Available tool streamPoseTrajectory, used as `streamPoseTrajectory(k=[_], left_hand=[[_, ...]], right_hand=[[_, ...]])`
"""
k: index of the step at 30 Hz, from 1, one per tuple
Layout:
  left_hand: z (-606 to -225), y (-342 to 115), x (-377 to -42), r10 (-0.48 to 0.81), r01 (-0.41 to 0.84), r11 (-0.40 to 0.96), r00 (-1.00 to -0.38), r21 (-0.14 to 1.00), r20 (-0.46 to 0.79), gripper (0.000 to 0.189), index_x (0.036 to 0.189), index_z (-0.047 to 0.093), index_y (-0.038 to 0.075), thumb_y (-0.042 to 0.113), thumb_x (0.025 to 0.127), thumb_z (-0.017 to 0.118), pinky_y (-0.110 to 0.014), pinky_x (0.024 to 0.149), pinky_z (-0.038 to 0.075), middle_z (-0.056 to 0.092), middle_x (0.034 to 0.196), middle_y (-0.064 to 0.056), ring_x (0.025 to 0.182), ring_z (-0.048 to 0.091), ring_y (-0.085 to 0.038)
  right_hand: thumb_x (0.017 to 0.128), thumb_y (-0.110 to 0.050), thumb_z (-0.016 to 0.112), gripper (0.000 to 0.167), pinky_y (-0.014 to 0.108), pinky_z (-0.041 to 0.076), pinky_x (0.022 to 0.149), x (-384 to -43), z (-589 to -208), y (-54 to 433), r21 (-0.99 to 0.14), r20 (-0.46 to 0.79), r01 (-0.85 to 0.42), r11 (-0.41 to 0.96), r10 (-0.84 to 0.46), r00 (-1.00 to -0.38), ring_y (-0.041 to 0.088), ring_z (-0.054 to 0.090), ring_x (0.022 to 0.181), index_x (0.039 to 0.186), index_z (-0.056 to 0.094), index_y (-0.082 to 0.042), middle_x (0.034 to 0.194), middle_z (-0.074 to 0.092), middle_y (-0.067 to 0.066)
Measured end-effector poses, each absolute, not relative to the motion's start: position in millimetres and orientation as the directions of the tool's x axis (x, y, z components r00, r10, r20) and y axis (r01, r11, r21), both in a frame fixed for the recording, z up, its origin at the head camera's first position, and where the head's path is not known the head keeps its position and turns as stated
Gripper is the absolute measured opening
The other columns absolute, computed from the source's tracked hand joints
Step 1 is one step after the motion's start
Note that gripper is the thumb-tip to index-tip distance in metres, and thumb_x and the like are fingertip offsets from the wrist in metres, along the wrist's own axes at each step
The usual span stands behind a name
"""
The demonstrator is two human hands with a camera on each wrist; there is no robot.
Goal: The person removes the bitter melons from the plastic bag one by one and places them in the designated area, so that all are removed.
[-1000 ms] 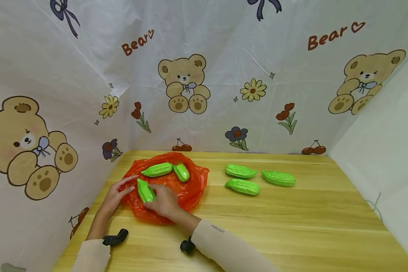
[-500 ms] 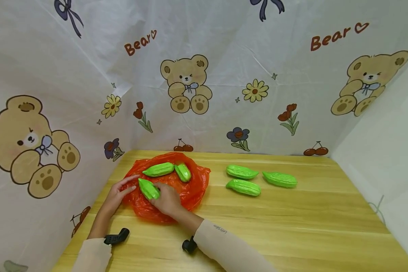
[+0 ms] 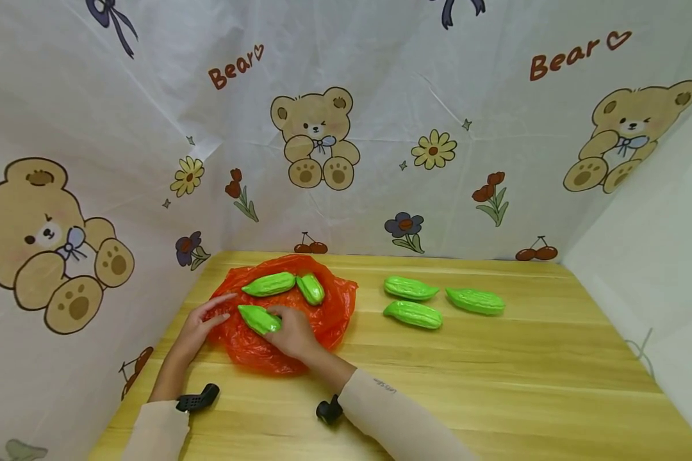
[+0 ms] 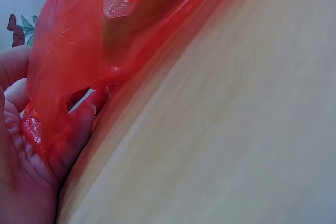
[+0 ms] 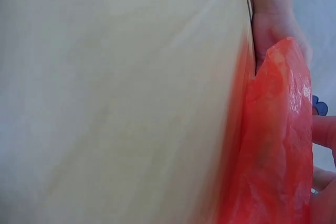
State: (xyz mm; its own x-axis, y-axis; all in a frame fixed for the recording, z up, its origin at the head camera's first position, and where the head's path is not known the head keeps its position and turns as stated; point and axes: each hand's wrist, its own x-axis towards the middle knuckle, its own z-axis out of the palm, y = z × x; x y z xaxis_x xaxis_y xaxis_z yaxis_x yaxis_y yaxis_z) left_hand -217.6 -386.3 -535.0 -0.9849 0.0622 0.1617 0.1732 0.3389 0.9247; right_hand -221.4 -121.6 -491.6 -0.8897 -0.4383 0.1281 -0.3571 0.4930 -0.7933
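Note:
With its thumb and fingers, my right hand (image 3: 293, 334) grips a bright green, ridged bitter melon (image 3: 258, 318) inside the red plastic bag (image 3: 245, 356). The melon's pointed end faces left. Two more bitter melons lie in the bag near its back rim, one lengthwise (image 3: 269, 284) and one slanted (image 3: 310, 289). My left hand (image 3: 198, 326) rests at the bag's left edge with fingers spread. In the left wrist view, red plastic (image 4: 68, 61) hangs over that palm (image 4: 31, 166). From the right wrist, the bag's side (image 5: 278, 145) hides the melon.
Three other bitter melons lie on the wooden table (image 3: 467, 378) right of the bag: a back one (image 3: 411, 288), a front one (image 3: 413, 314) and a right one (image 3: 475, 301). A bear-print cloth (image 3: 369, 115) walls the back and left. A cord (image 3: 644, 351) hangs at the right.
My right hand has shifted right across the bag with the bitter melon, which has turned from steep to a flatter slant. The left hand stays at the bag's edge.

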Motion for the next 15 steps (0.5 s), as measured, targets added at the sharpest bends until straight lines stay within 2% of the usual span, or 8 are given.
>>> streamPoseTrajectory(k=[2,4,7,10,12,15], left_hand=[[-534,-386,-217,0.06,0.172,0.352,-0.985,0.92,0.161,0.045,0.146,0.053,0.002,0.012,0.103,0.058,-0.066,0.118,0.017,0.046,0.153,-0.021,0.148,0.027,-0.039],[-534,-386,-216,0.06,0.168,0.371,-0.986,0.913,0.157,0.044,0.146,0.055,0.005,0.015,0.103,0.059,-0.057,0.12,0.021,0.048,0.153,-0.018,0.148,0.03,-0.034],[-535,-387,-216,0.066,0.184,0.387,-0.983,0.904,0.172,0.043,0.145,0.057,0.009,0.016,0.103,0.059,-0.031,0.118,0.026,0.051,0.151,-0.015,0.147,0.035,-0.021],[-536,-387,-216,0.077,0.212,0.386,-0.977,0.898,0.198,0.041,0.144,0.058,0.009,0.015,0.103,0.059,-0.011,0.107,0.027,0.052,0.15,-0.016,0.142,0.037,-0.007],[-537,-387,-216,0.08,0.222,0.374,-0.975,0.901,0.207,0.041,0.144,0.058,0.007,0.013,0.103,0.058,-0.007,0.104,0.026,0.052,0.15,-0.017,0.14,0.038,-0.002],[-537,-388,-217,0.078,0.222,0.371,-0.975,0.902,0.207,0.04,0.143,0.059,0.006,0.011,0.103,0.058,-0.008,0.104,0.027,0.052,0.149,-0.018,0.14,0.038,-0.003]], right_hand=[[0.082,-0.007,0.082,0.05,0.026,0.052,0.089,-222,-492,-119,-0.807,0.134,-0.359,0.468,-0.448,-0.884,0.014,0.063,0.108,0.13,0.068,-0.006,0.122,0.071,0.005],[0.082,-0.005,0.082,0.051,0.025,0.052,0.088,-223,-494,-117,-0.82,0.135,-0.358,0.447,-0.457,-0.879,0.012,0.062,0.106,0.131,0.068,-0.006,0.123,0.07,0.005],[0.083,-0.002,0.08,0.05,0.024,0.052,0.087,-224,-495,-113,-0.849,0.123,-0.335,0.409,-0.463,-0.878,0.012,0.061,0.104,0.132,0.068,-0.006,0.125,0.069,0.004],[0.085,-0.001,0.078,0.048,0.024,0.051,0.086,-224,-494,-108,-0.873,0.099,-0.298,0.387,-0.458,-0.884,0.011,0.059,0.104,0.131,0.068,-0.008,0.126,0.068,0.003],[0.086,-0.001,0.077,0.046,0.024,0.052,0.086,-224,-492,-104,-0.883,0.085,-0.278,0.379,-0.454,-0.887,0.011,0.059,0.103,0.13,0.07,-0.009,0.125,0.068,0.002],[0.087,-0.003,0.077,0.043,0.025,0.053,0.085,-226,-490,-98,-0.887,0.102,-0.289,0.36,-0.458,-0.883,0.011,0.059,0.103,0.128,0.071,-0.01,0.125,0.069,0.002]])
